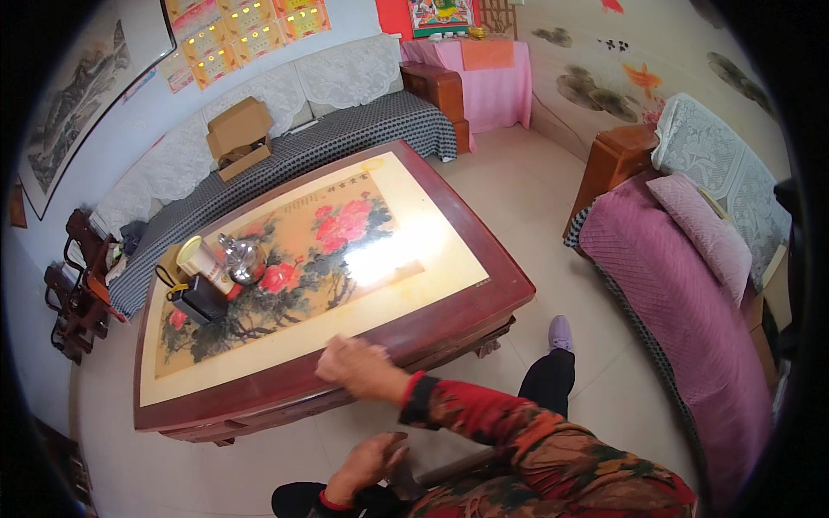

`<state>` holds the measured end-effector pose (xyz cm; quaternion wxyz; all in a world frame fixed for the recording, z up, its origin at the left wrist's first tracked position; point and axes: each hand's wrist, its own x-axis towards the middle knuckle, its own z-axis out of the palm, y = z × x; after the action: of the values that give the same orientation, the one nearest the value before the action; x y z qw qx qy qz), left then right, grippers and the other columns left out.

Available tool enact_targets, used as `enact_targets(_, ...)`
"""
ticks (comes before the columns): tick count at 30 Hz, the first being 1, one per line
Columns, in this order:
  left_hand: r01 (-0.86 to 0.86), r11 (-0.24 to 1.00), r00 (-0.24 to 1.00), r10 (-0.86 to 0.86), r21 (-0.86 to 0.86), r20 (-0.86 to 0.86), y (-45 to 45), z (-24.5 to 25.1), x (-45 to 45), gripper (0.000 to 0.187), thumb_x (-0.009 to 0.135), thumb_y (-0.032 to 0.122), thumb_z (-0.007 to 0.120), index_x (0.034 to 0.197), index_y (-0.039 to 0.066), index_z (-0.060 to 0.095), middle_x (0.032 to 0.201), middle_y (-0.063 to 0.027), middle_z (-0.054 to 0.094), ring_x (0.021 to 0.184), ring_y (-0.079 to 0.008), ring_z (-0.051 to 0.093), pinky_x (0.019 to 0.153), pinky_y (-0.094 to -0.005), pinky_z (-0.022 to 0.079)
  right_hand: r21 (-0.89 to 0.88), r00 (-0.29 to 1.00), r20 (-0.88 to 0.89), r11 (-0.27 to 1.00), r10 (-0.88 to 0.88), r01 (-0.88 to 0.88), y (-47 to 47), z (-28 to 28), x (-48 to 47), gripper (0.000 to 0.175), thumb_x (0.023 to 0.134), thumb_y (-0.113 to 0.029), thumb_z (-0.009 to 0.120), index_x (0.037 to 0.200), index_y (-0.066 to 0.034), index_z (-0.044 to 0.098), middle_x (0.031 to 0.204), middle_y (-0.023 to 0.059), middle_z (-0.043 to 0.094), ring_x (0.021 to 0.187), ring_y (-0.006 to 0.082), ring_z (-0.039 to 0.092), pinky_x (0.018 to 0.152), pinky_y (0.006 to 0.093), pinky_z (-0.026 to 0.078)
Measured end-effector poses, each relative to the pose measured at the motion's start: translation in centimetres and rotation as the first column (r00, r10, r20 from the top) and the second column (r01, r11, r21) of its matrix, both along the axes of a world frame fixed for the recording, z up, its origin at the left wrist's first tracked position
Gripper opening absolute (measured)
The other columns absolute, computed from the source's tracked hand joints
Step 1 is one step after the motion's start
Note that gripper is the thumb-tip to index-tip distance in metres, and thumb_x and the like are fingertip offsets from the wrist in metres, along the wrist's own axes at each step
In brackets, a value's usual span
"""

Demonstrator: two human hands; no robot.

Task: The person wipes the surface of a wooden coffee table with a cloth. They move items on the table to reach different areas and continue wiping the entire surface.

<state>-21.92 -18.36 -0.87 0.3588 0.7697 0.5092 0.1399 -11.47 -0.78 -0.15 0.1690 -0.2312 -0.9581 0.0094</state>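
Observation:
My right hand [356,369] is over the near edge of a low wooden table [453,317]. Its fingers are curled and blurred, and I cannot tell whether anything is inside them. Lower down, above my lap, is my left hand [369,463], its thumb and fingers slightly apart and no object visible in it. A peony painting [311,259] covers the middle of the tabletop under a glossy surface. Toward the table's left end stand a shiny metal-topped pot [245,260], a pale cylindrical canister [202,262] and a black box-shaped device [199,299] with a strap.
Behind the table runs a long sofa [363,120] holding an open cardboard box [239,133]. At right is another sofa [654,272] with a pink cover and a pillow [703,230]. A pink-draped table [499,97] stands in the far corner. Carved chairs [78,298] are at left.

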Motion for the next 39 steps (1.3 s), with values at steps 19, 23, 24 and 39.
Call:
enact_targets(19, -0.33, 0.944, 0.891, 0.314, -0.006, 0.327, 3.1, -1.1, -4.6, 0.025, 0.101, 0.02, 0.067, 0.115, 0.0, 0.071, 0.097, -0.0133, 0.076, 0.09, -0.0186, 0.074, 0.082, -0.032, 0.057, 0.061, 0.577, -0.158, 0.576, -0.801, 0.815, 8.7, -4.0, 19.3, 0.025, 0.092, -0.018, 0.056, 0.116, -0.0135, 0.063, 0.121, 0.0143, 0.06, 0.118, 0.0376, 0.054, 0.088, 0.0576, 0.049)
enact_targets(23, -0.372, 0.907, 0.687, 0.412, -0.198, 0.598, 7.1, -0.5, -1.9, 0.023, 0.103, 0.016, 0.064, 0.116, -0.002, 0.069, 0.097, -0.0095, 0.076, 0.086, -0.0142, 0.073, 0.078, -0.028, 0.057, -0.053, 0.701, 0.138, 0.701, -0.7, 0.711, 6.3, -2.1, 8.1, 0.039, 0.102, -0.034, 0.045, 0.134, -0.0152, 0.057, 0.145, 0.0267, 0.049, 0.137, 0.0449, 0.044, 0.103, 0.0597, 0.043)
enact_targets(24, -0.394, 0.897, 0.662, 0.427, -0.199, 0.616, 7.5, -0.2, -1.7, 0.024, 0.103, 0.016, 0.064, 0.116, -0.003, 0.069, 0.097, -0.0095, 0.076, 0.086, -0.0145, 0.073, 0.077, -0.0279, 0.057, -0.189, 0.762, 0.176, 0.738, -0.623, 0.647, 5.9, -1.5, 6.4, 0.051, 0.101, -0.036, 0.045, 0.149, -0.0202, 0.048, 0.159, 0.0299, 0.035, 0.148, 0.0486, 0.031, 0.112, 0.0613, 0.036)
enact_targets(39, -0.475, 0.643, 0.759, 0.645, 0.601, -0.091, 19.9, 0.3, 9.0, 0.064, 0.088, 0.037, 0.07, 0.134, -0.005, 0.054, 0.128, -0.022, 0.059, 0.13, -0.0423, 0.048, 0.113, -0.0554, 0.035, -0.125, 0.632, -0.143, 0.647, -0.762, 0.752, 10.9, -2.2, 25.7, 0.052, 0.101, -0.036, 0.057, 0.141, -0.0031, 0.054, 0.152, 0.0288, 0.046, 0.143, 0.0481, 0.039, 0.121, 0.0532, 0.03)
